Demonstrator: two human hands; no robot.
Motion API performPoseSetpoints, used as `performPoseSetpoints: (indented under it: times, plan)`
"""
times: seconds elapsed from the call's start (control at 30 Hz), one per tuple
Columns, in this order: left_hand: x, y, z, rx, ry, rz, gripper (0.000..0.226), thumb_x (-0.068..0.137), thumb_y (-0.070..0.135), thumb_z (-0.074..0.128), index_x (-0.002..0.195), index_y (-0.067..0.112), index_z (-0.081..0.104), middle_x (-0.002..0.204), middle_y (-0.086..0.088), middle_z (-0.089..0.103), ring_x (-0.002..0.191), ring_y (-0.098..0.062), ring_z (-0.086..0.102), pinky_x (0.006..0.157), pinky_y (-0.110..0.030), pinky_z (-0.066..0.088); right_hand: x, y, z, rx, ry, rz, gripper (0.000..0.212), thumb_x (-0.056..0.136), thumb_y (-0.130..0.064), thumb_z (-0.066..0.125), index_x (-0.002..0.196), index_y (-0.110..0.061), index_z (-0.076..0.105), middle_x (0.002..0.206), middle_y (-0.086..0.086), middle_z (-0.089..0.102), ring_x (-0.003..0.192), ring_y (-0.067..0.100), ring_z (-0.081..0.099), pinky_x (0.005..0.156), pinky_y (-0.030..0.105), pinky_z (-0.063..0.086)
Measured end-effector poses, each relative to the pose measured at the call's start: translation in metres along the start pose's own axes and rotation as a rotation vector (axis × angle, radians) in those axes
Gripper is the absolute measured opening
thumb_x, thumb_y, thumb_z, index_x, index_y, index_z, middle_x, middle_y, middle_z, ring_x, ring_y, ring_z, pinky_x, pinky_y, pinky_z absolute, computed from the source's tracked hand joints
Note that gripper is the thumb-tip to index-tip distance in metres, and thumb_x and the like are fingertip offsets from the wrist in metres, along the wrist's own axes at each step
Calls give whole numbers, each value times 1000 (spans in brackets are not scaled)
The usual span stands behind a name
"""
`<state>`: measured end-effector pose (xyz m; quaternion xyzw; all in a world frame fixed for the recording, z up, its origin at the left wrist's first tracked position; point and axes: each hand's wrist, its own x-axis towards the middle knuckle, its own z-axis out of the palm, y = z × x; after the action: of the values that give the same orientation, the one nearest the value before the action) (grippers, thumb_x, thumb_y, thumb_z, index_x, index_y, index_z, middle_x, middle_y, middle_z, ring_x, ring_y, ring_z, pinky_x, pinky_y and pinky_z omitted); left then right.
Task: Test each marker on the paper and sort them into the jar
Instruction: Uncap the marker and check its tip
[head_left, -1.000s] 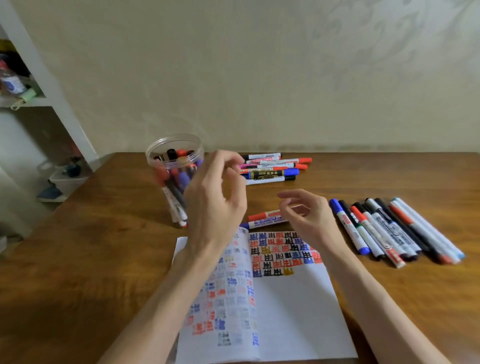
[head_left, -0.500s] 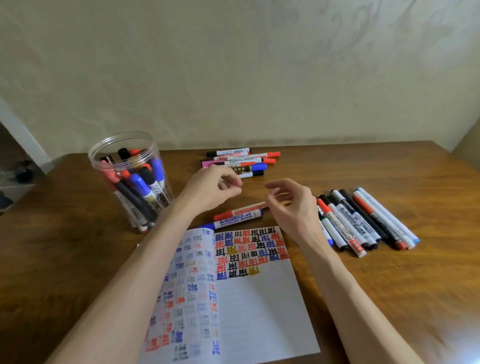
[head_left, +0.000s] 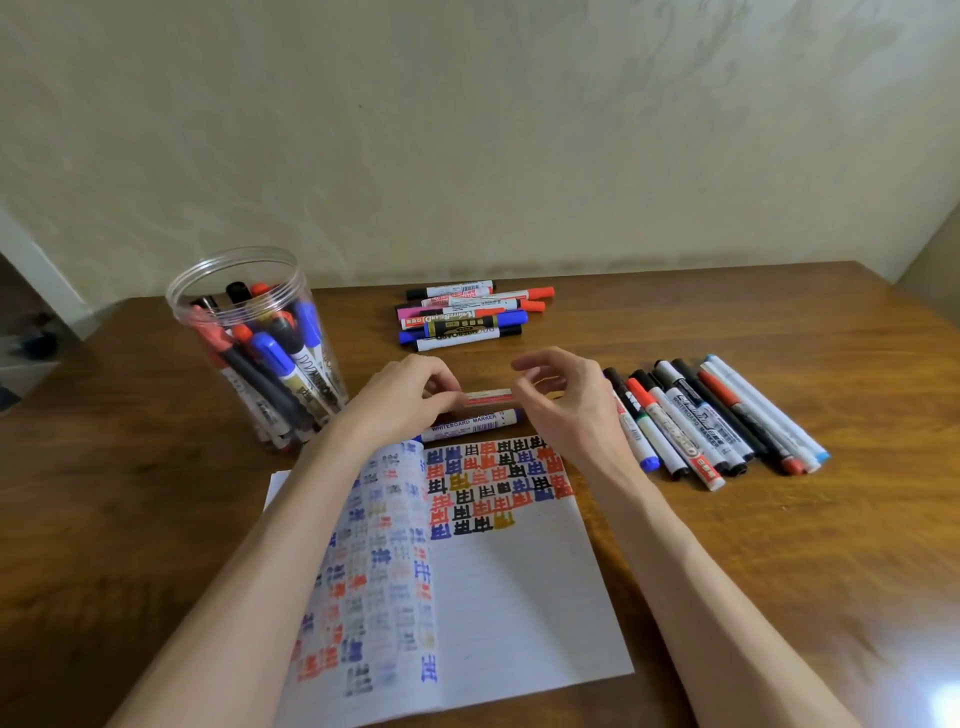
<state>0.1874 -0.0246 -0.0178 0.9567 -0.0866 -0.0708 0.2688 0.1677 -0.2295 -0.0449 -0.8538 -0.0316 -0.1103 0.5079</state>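
Note:
A red-and-white marker (head_left: 488, 397) lies crosswise just beyond the paper (head_left: 519, 597), whose top rows carry coloured test marks. My left hand (head_left: 405, 400) pinches its left end and hides the cap. The curled fingers of my right hand (head_left: 566, 405) close on its right end. A blue whiteboard marker (head_left: 467, 425) lies right beneath it on the table, untouched. At the left stands the clear plastic jar (head_left: 234, 270), upright and lidless, holding several red, blue and black markers.
Several markers (head_left: 467, 314) lie in a pile at the back of the wooden table (head_left: 130, 519). A slanted row of several more markers (head_left: 717, 415) sits just right of my right hand. A white shelf (head_left: 41, 291) stands beyond the table's left edge.
My left hand came away from the jar and down to the red marker's left end. My right hand closed in on its right end. The camera view shifted to the right.

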Motion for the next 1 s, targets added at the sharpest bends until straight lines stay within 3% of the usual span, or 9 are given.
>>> performPoseSetpoints:
  times: [0.17,0.23,0.4,0.57,0.67,0.73,0.8,0.93,1.0]
  plan:
    - [-17,0,15,15,413,34,18,106,37,51,112,21,55,102,9,71,81,-9,65,58,-19,44,-4,-6,4,49,48,-15,25,96,-47,73,96,-22,78,74,-11,67,65,4,61,55,11,45]
    - [-28,4,20,-76,470,83,17,105,37,53,111,21,56,100,12,71,79,0,64,59,-13,41,-7,-12,5,137,-13,14,34,94,-56,70,87,-23,78,66,-14,66,61,0,59,57,13,43]
    - [-56,12,24,-372,440,198,19,97,32,68,108,19,61,99,10,74,92,-4,72,78,-29,62,-20,-30,12,443,-220,96,34,98,-47,70,78,-19,75,63,-11,66,58,0,56,59,17,43]
    - [-71,5,28,-342,438,218,32,91,37,70,119,21,66,108,10,76,99,-1,72,82,-22,60,-27,-36,17,446,-235,110,40,100,-44,68,80,-11,75,66,0,68,59,10,57,58,23,47]
    - [-74,-1,31,-164,521,253,24,102,32,59,115,18,71,97,8,76,88,-5,72,74,-30,61,-27,-37,19,443,-221,88,48,102,-42,67,84,2,73,69,7,68,61,15,59,62,29,50]
    - [-75,-2,31,-122,516,258,26,106,31,52,113,15,71,87,11,72,79,-5,70,65,-22,55,-29,-38,22,446,-219,67,47,104,-38,65,85,4,72,70,12,68,60,15,58,60,25,50]
    - [-75,-3,28,-146,476,230,25,107,30,51,108,16,71,75,17,64,70,0,64,58,-12,44,-30,-39,23,429,-236,33,45,105,-37,64,83,2,71,73,15,70,59,16,59,61,24,50]
    - [-78,-7,21,-304,356,223,36,109,33,46,77,23,57,60,9,54,59,-10,57,55,-29,46,-30,-42,19,420,-280,-20,40,105,-35,64,84,-2,71,74,14,71,62,17,61,63,26,52]
    - [-80,-6,17,-426,279,208,41,109,35,46,74,16,55,59,7,53,57,-8,55,54,-26,47,-30,-43,15,408,-299,-46,37,105,-34,64,84,-4,71,74,12,71,64,16,62,64,25,52]
